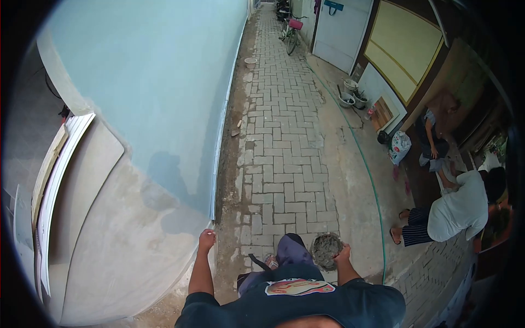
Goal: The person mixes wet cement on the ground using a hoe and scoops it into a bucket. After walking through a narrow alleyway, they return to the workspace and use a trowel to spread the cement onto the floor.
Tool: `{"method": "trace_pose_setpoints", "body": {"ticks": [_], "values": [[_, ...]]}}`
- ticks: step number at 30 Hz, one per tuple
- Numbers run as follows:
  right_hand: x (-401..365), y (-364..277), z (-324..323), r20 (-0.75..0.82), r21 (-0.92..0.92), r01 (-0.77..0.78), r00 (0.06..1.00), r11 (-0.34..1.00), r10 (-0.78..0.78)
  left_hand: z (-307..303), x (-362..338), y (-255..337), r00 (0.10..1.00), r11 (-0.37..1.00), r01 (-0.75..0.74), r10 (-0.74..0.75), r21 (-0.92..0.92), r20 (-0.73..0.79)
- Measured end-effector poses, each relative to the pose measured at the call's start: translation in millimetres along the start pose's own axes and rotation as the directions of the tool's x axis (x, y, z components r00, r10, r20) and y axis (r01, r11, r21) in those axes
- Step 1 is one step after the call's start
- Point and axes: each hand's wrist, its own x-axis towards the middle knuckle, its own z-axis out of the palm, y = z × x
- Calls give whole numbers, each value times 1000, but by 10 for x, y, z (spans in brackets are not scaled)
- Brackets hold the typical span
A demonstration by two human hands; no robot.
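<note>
My right hand (343, 253) is closed on the rim of a round bucket (314, 256), at my right side. Grey wet mortar (327, 249) fills it nearly to the top. My left hand (207, 239) is raised beside the lower end of the blue wall (164, 82), fingers curled closed. A small pale spot shows at its fingertips, too small to name. Along the wall's edge runs a light strip (220, 145), ending just above my left hand.
A paved alley (279, 147) stretches ahead, with a green hose (367, 167) along its right. Two people, one in a white shirt (458, 210), sit at right. Buckets (346, 100), a filled bag (400, 146) and a bicycle (292, 35) stand farther on. Boards (57, 202) lean at left.
</note>
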Motion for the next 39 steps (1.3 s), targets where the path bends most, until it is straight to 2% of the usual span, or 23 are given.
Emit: {"method": "trace_pose_setpoints", "body": {"ticks": [1,3,6,8,10,12,13,14,15,16,18,21,25,26,28,29,31,32,33,35,36,38,39], "values": [[1,3,355,27,-38,36,999,999,-35,-39,210,227,1000,1000,-3,3,7,-6],[48,8,1101,79,-92,4,997,996,3,-111,630,623,979,977,-200,201,69,-22],[67,-22,2165,99,-207,-2,995,978,23,-223,932,797,975,981,-191,191,11,-114],[75,23,2930,96,-266,8,995,964,18,-285,907,680,975,995,-6,-15,-96,-220],[234,11,3685,63,-330,10,998,944,11,-332,831,50,940,975,116,-169,-190,-296],[126,65,4367,66,-388,25,998,921,1,-237,438,-477,806,853,380,-495,-357,-325],[30,73,4752,88,-455,49,996,889,-11,-140,151,-659,723,774,511,-622,-373,-301],[-28,45,4976,91,-531,71,995,844,-26,-40,-131,-583,609,629,725,-776,-279,-165],[-23,30,5203,139,-556,107,990,824,-35,141,-398,-545,544,545,802,-835,-245,-77],[64,66,5516,191,-576,143,981,805,-37,363,-564,-465,532,517,822,-847,-237,-2],[124,109,6179,260,-584,218,963,782,-74,873,-646,-206,579,544,802,-810,-245,95],[65,-25,7004,416,-655,300,909,694,-1,1468,-294,309,687,640,718,-713,-273,137],[232,-77,8056,421,-833,329,898,445,125,1764,685,1206,746,683,655,-652,-325,133],[282,26,8289,409,-842,319,903,436,131,1706,1031,1403,749,681,647,-652,-343,117],[541,174,8779,531,-825,458,829,331,177,1763,1730,1686,747,656,630,-657,-416,97],[722,308,9031,521,-826,416,822,381,232,1815,2061,1165,768,608,607,-613,-512,183],[822,441,9569,500,-866,476,819,153,282,1637,2824,1903,686,541,622,-724,-565,62],[994,528,9819,509,-847,527,770,67,385,1610,3157,2324,730,634,578,-683,-513,-22],[1163,595,9989,555,-804,593,716,52,423,1585,3391,2402,765,664,549,-644,-508,-15],[2147,1259,10200,637,-581,768,635,-269,438,1688,3723,2781,765,696,530,-639,-485,-81],[2157,1224,10502,641,-588,767,635,-258,430,1763,3836,2877,770,696,501,-630,-514,-102],[2007,1134,10682,592,-611,715,697,-339,405,1984,3823,3097,815,817,534,-566,-215,-123],[2399,1349,10790,611,-510,763,647,-397,457,2239,3862,2984,774,779,569,-616,-264,-150]]}}
